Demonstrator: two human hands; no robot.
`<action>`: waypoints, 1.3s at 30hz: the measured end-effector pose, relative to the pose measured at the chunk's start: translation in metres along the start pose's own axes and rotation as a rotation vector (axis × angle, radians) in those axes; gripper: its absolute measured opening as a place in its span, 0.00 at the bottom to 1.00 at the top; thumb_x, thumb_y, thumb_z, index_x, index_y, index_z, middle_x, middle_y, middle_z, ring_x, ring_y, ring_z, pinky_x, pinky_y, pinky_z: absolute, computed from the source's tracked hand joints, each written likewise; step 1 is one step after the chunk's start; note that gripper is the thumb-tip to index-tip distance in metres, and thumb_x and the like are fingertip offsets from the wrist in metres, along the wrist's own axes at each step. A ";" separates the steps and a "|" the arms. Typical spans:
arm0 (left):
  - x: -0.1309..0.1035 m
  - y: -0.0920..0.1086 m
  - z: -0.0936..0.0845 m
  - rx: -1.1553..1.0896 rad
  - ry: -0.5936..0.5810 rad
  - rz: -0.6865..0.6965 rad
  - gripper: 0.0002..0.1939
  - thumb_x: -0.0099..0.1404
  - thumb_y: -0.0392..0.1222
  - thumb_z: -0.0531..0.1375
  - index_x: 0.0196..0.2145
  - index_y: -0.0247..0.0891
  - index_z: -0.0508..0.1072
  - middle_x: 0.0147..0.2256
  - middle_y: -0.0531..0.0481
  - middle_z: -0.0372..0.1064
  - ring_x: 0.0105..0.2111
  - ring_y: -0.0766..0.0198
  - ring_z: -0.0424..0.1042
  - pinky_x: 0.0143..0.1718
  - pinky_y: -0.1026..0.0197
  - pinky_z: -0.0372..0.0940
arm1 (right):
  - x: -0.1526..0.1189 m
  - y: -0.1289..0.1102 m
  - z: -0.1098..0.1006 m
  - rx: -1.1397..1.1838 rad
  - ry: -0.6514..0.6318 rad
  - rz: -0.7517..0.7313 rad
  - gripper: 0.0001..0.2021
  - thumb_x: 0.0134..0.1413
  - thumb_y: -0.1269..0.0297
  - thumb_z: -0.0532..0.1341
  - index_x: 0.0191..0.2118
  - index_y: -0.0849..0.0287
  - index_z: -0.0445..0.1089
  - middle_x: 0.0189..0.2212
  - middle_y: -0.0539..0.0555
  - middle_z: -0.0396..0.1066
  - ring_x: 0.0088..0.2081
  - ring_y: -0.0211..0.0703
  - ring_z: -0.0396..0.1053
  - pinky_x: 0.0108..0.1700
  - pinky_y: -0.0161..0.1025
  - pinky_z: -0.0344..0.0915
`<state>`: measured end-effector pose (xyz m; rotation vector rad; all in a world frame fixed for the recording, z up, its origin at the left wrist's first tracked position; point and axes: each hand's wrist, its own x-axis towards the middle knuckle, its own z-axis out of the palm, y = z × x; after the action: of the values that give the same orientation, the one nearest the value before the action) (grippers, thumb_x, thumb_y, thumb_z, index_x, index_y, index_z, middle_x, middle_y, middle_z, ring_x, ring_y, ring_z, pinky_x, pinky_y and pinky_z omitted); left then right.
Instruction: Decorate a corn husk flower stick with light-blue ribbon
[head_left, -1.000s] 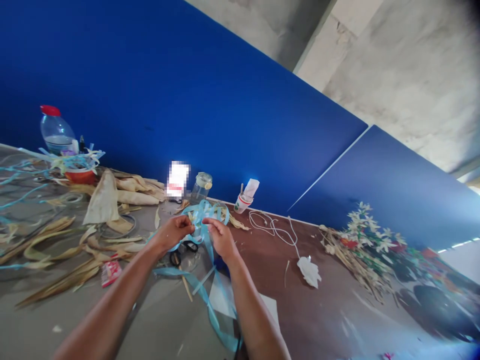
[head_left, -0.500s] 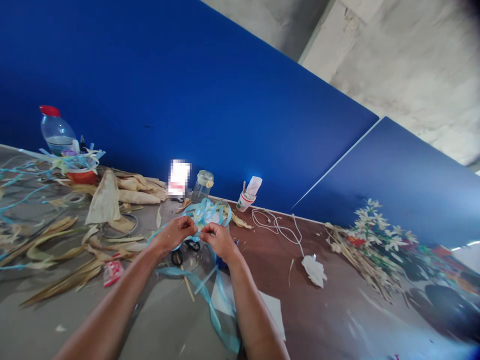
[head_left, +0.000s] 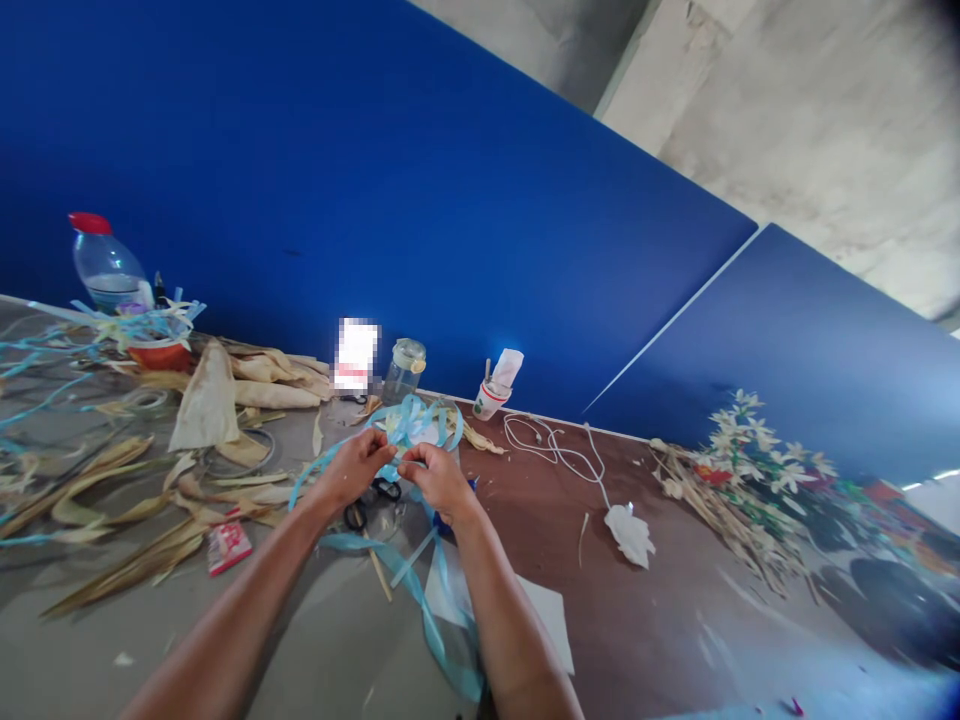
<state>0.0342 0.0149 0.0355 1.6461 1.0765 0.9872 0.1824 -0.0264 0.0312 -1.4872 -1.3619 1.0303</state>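
A light blue ribbon (head_left: 411, 425) is looped into a bow in front of both hands. My left hand (head_left: 361, 468) pinches a part of the ribbon between thumb and fingers. Close beside it, my right hand (head_left: 435, 480) pinches the ribbon too, its fingertips almost meeting the left ones. A long ribbon tail (head_left: 435, 630) hangs below and lies over the table toward me. Black-handled scissors (head_left: 355, 516) lie beneath the hands, partly hidden. A thin wooden stick (head_left: 379, 576) rests next to them.
Dried corn husks (head_left: 127, 550) spread over the left side, near a pink packet (head_left: 228, 545). A lidded jar (head_left: 405, 370), a paper cup (head_left: 491, 398) and a white cable (head_left: 555, 455) are farther back. White flowers (head_left: 750, 440) stand at right, before a blue partition (head_left: 375, 180).
Both hands stay together at the ribbon, with only a slight shift of the fingers. The view has moved very little.
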 end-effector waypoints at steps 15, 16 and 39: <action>-0.007 0.005 0.012 -0.502 -0.082 -0.078 0.20 0.47 0.52 0.65 0.33 0.35 0.68 0.28 0.53 0.67 0.28 0.66 0.65 0.32 0.63 0.60 | -0.008 -0.016 -0.007 0.099 0.009 -0.022 0.07 0.39 0.63 0.63 0.25 0.60 0.67 0.20 0.45 0.62 0.24 0.34 0.57 0.29 0.32 0.55; -0.007 0.006 0.013 -0.492 -0.086 -0.073 0.20 0.47 0.53 0.65 0.32 0.35 0.69 0.28 0.52 0.68 0.28 0.65 0.66 0.33 0.63 0.60 | -0.008 -0.016 -0.007 0.106 0.011 -0.019 0.07 0.39 0.63 0.63 0.25 0.60 0.68 0.20 0.45 0.63 0.24 0.34 0.58 0.29 0.32 0.55; -0.002 0.004 -0.007 -0.289 -0.217 -0.153 0.17 0.43 0.52 0.65 0.22 0.37 0.65 0.17 0.59 0.56 0.18 0.72 0.50 0.19 0.66 0.45 | -0.004 -0.012 -0.009 0.198 -0.013 0.114 0.06 0.35 0.69 0.65 0.23 0.60 0.68 0.17 0.43 0.62 0.23 0.32 0.57 0.28 0.31 0.55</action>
<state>0.0285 0.0140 0.0411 1.3778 0.8561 0.8018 0.1874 -0.0305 0.0450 -1.4240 -1.1583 1.2120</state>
